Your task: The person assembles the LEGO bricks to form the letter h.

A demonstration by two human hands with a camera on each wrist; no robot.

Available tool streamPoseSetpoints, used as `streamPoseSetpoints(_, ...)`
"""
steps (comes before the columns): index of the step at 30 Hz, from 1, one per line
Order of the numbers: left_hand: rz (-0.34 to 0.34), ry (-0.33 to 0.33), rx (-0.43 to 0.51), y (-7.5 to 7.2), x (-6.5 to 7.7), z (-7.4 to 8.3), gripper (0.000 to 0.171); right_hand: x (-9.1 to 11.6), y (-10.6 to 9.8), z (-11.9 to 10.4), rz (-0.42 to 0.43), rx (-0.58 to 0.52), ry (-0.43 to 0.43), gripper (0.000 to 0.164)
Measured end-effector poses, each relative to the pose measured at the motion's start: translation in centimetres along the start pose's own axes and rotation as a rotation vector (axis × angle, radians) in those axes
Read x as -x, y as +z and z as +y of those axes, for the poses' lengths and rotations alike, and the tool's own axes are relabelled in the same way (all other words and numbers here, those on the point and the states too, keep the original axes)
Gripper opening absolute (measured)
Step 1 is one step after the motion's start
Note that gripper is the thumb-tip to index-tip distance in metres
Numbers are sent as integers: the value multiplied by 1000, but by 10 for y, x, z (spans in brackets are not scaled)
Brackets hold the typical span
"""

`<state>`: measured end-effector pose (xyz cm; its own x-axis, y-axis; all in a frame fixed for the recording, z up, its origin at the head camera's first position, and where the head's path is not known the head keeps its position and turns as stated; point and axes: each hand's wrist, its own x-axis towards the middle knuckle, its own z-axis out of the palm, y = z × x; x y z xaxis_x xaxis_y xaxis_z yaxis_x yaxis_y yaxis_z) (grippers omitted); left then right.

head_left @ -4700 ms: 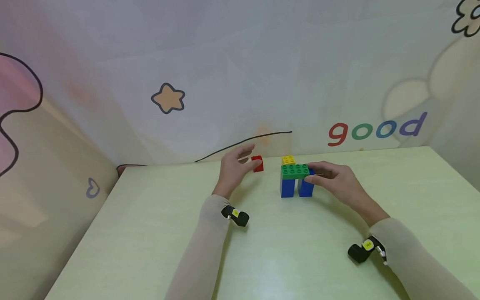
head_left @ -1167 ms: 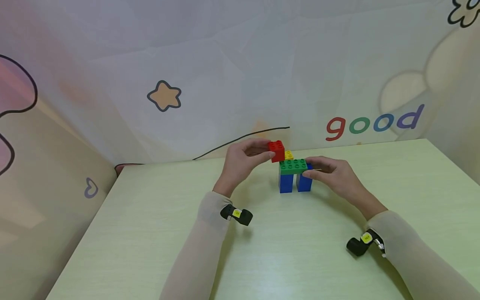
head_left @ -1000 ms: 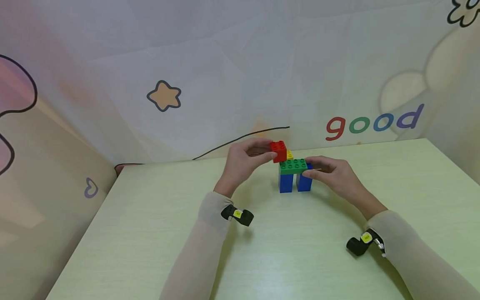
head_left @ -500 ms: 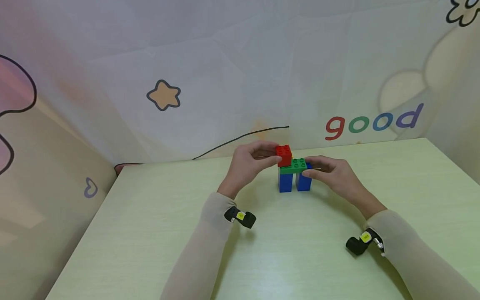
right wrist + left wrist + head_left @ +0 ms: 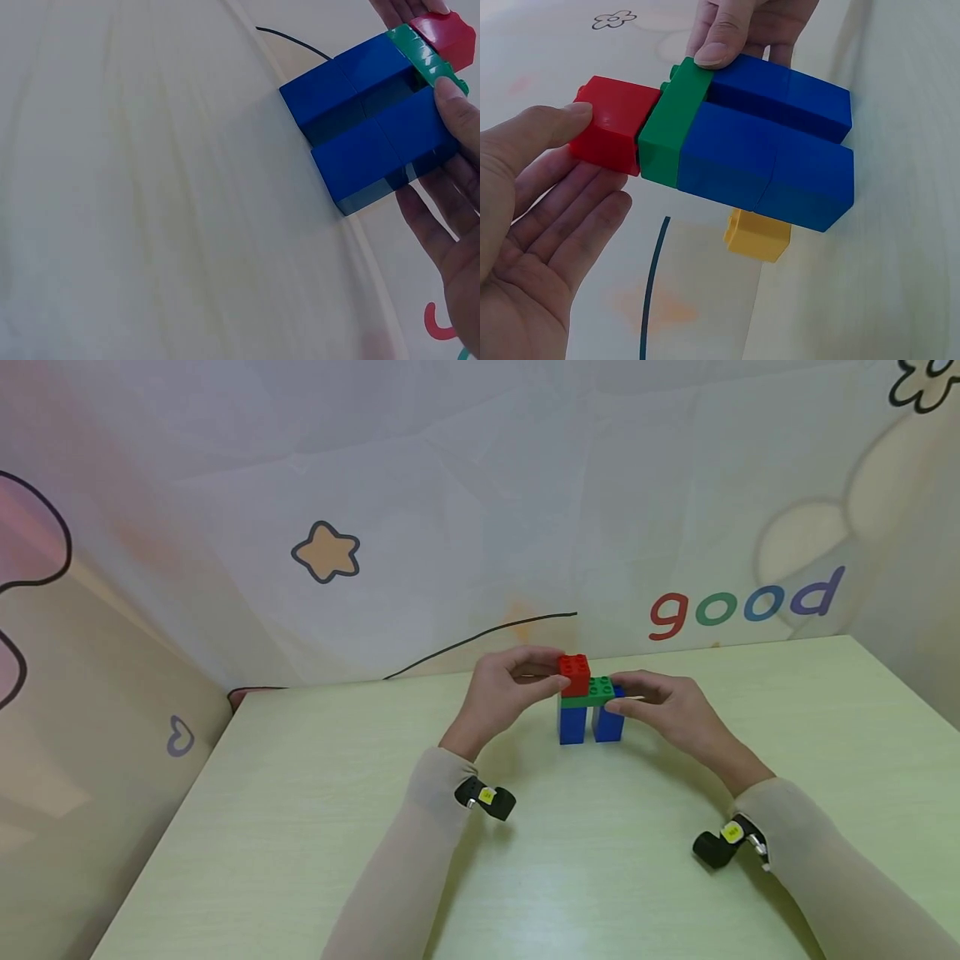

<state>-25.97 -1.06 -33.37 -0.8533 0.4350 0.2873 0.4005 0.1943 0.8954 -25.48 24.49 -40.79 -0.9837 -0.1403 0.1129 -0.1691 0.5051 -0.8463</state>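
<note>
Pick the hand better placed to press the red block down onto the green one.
Likely left: the left hand pinches the red block over the green block, while the right hand grips the right blue column and seems better suited to bracing.

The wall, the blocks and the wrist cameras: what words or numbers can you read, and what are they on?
"good": on the wall, in red, green, blue and purple letters.
Left wrist camera: its yellow label is too small to read.
Right wrist camera: its yellow label is too small too.
Red block, green block, blue blocks, yellow block: no writing shows.
</note>
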Motion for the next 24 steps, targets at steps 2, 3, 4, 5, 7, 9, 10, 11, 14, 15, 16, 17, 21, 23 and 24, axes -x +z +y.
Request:
streamPoseSetpoints(2,4,9,-8,2,0,-1,34,0,-1,1,1,4,9,61)
streamPoseSetpoints(3,4,13,-10,3,0,-1,34,0,-2,1,1,8,12,61)
streamPoseSetpoints(4,4,17,-10,4,-1,-4,35,0,-3,2,1,10,13,62)
streamPoseSetpoints(5,6,22,-11,6,-3,-8,35,0,-4,2,1,15,12,62)
streamPoseSetpoints(7,11,33,-3,8,-6,-17,35,0,-5,3,1,19,12,62)
streamPoseSetpoints(9,16,42,0,11,-10,-26,36,0,-6,5,1,21,12,61)
streamPoseSetpoints(10,18,48,1,12,-12,-30,36,0,-7,6,1,23,12,60)
streamPoseSetpoints(11,20,53,2,13,-13,-32,36,0,-8,6,2,26,11,60)
streamPoseSetpoints(14,24,62,2,15,-14,-35,36,1,-10,7,2,23,13,59)
streamPoseSetpoints(15,25,66,2,16,-14,-35,36,1,-10,7,3,22,13,59)
streamPoseSetpoints(16,25,70,3,16,-14,-35,36,1,-11,7,5,22,12,59)
streamPoseSetpoints(17,25,72,4,16,-14,-36,36,2,-11,7,5,20,11,58)
streamPoseSetpoints(21,28,81,-12,16,-14,-35,35,3,-11,6,9,22,1,57)
streamPoseSetpoints(23,27,81,-21,16,-14,-34,35,4,-11,6,9,24,-5,57)
streamPoseSetpoints(24,26,80,-27,17,-14,-33,35,4,-11,6,10,25,-6,57)
